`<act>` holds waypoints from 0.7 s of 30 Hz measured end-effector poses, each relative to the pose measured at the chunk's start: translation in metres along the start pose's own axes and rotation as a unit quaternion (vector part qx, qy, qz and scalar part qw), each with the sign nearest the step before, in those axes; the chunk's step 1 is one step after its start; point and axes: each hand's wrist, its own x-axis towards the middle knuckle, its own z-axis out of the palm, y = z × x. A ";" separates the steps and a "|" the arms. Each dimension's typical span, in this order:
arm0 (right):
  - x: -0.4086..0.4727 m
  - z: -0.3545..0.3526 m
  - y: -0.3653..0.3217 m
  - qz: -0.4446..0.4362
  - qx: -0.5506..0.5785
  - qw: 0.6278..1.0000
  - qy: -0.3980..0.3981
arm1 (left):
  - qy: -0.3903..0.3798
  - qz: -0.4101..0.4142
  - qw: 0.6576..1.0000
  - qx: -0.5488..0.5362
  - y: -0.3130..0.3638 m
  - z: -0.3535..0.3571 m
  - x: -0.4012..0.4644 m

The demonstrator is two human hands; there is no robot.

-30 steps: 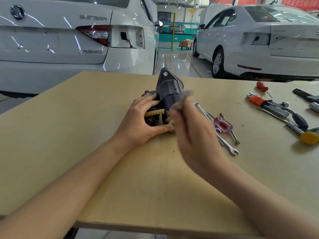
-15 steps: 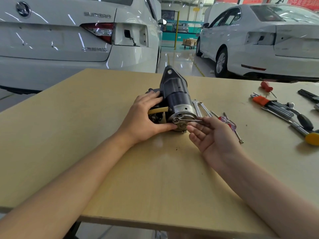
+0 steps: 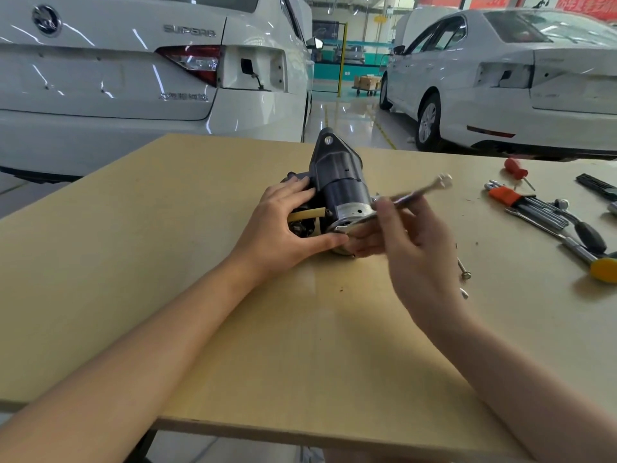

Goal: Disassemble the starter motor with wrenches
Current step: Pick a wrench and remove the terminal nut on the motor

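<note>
Bench [image 3: 167,295]: near half and left side open, wide passage from the near edge and left edge toward the middle.

Middle, toward the far edge: starter motor [image 3: 340,188] stands in the way, left hand [image 3: 283,228] gripping its left flank, thumb under the metal end cap.

Right hand [image 3: 410,248] raised just right of the motor, pinching a wrench [image 3: 420,190] that slants up toward the far right; blurred.

Right of that hand: a loose long bolt [image 3: 463,268] on the surface.

Right edge crowded: red screwdriver [image 3: 516,168], hex key set [image 3: 527,205], yellow-headed mallet [image 3: 601,269]. A narrow bare strip lies between bolt and tools.
</note>
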 end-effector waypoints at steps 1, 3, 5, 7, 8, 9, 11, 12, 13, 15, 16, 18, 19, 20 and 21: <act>0.001 0.004 -0.002 -0.077 -0.086 0.993 -0.017 | -0.003 0.001 1.000 -0.001 -0.001 0.000 0.000; 0.001 0.015 -0.004 -0.219 -0.264 0.936 -0.076 | -0.012 0.005 1.000 0.000 -0.003 0.001 0.002; -0.001 0.027 -0.001 -0.308 -0.457 0.819 -0.162 | -0.023 0.006 1.000 0.010 -0.006 0.001 0.005; -0.006 0.036 0.006 -0.334 -0.555 0.732 -0.211 | -0.032 0.001 0.999 0.026 -0.010 0.001 0.008; -0.008 0.037 0.007 -0.340 -0.559 0.725 -0.215 | -0.031 0.003 0.999 0.026 -0.012 0.001 0.008; -0.009 0.035 0.007 -0.348 -0.547 0.731 -0.214 | -0.028 0.006 0.999 0.020 -0.013 0.001 0.008; -0.011 0.029 0.004 -0.369 -0.501 0.756 -0.206 | -0.018 0.005 1.000 0.007 -0.012 0.001 0.008; -0.013 0.024 0.003 -0.382 -0.459 0.779 -0.188 | -0.012 0.007 1.000 0.003 -0.012 0.001 0.007; -0.014 0.020 0.002 -0.383 -0.408 0.812 -0.165 | -0.008 0.011 1.000 0.000 -0.012 0.001 0.007; -0.018 0.011 0.002 -0.324 -0.303 0.889 -0.112 | -0.009 0.011 1.000 0.004 -0.010 0.001 0.004; -0.018 0.006 0.001 -0.260 -0.242 0.931 -0.084 | -0.011 0.007 1.000 0.008 -0.009 0.001 0.003; -0.012 -0.003 0.001 -0.069 -0.082 0.994 -0.023 | -0.009 0.006 1.000 0.006 -0.007 0.000 0.001; -0.007 -0.007 0.001 0.035 -0.001 0.999 0.010 | -0.006 0.006 1.000 0.003 -0.006 -0.001 0.001; -0.004 -0.011 0.000 0.129 0.067 0.989 0.034 | -0.005 0.007 1.000 0.002 -0.006 -0.002 0.001; 0.000 -0.012 0.001 0.206 0.124 0.969 0.053 | -0.006 0.008 1.000 0.003 -0.006 -0.002 0.002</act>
